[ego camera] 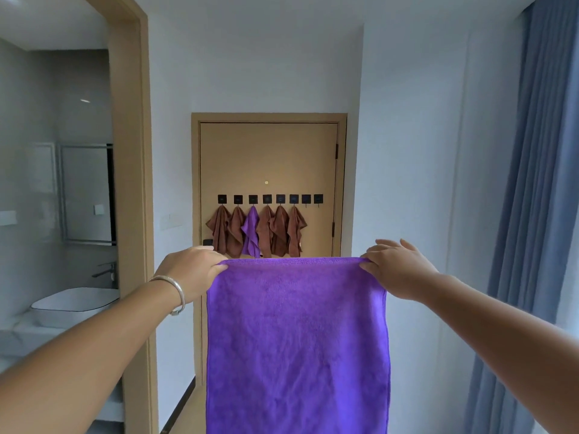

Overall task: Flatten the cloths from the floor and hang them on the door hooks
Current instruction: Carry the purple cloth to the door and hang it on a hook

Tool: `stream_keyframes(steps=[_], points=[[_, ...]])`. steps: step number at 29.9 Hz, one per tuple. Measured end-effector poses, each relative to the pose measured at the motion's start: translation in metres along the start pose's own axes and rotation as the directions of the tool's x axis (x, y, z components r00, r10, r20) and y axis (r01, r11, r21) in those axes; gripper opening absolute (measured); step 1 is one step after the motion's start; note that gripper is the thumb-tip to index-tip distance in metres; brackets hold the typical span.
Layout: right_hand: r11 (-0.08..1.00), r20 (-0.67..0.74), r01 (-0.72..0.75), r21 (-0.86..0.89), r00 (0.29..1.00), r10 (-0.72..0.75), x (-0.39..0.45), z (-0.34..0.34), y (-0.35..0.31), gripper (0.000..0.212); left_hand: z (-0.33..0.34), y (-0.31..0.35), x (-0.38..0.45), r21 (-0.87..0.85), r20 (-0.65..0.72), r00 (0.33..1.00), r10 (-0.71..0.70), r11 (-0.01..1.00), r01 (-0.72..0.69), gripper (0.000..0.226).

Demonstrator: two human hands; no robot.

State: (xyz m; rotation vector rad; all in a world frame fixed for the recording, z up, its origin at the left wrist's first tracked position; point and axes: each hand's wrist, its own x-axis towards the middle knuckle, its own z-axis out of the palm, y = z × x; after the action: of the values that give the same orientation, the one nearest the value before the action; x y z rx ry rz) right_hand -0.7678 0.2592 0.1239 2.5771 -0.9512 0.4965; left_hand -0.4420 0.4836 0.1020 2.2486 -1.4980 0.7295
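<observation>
Head view: purple cloth (297,339) held up flat in mid-air in front of the camera, top edge stretched level between both hands, the rest hanging straight down and running out past the bottom of the frame. Left hand (191,272) at the top left corner, fingers (216,267) curled over and pinching the hem; silver bangle (175,292) on that wrist. Right hand (398,270) at the top right corner, thumb and forefinger pinching the hem, remaining fingers (394,244) spread loosely and lifted above the edge. Both arms stretched forward, bare.

Behind the cloth, well apart from it, tan door (269,158) closed in its frame at the end of a short passage. Row of eight black square hooks (269,199) across the door, below a small round peephole (266,182). Six cloths already hung from the first six hooks counting from the left: five brown cloths (269,230) and one small purple cloth (251,233) on the third hook, all bunched and draped rather than flat, neighbours touching. Two right-hand hooks (312,199) bare. Lower ends of the hung cloths just above the held cloth's top edge as seen from here.

Left side: open doorway with a tan frame (131,151), grey-tiled bathroom beyond, white basin (75,303) on a counter (18,336), a tap (105,270) over it. Right side: blue curtain (532,183) hanging full height beside the white wall (413,136).
</observation>
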Motion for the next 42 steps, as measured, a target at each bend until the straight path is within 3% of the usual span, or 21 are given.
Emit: stream_keyframes(steps=[16,32,42], points=[[0.999,0.078,-0.031,0.004,0.997,0.031,0.167,0.106,-0.007,0.045,0.120,-0.076,0.132,0.008,0.092,0.996,-0.016,1.000,0.015,0.035],[1.000,-0.050,-0.016,-0.006,0.999,0.016,0.406,0.213,0.058,0.044,0.241,-0.123,0.356,0.068,0.023,0.999,0.030,0.997,-0.031,0.035],[0.999,-0.053,-0.027,-0.020,0.998,0.025,0.527,0.295,0.097,0.041,0.353,-0.143,0.478,-0.037,0.054,0.996,0.066,0.997,-0.064,0.033]])
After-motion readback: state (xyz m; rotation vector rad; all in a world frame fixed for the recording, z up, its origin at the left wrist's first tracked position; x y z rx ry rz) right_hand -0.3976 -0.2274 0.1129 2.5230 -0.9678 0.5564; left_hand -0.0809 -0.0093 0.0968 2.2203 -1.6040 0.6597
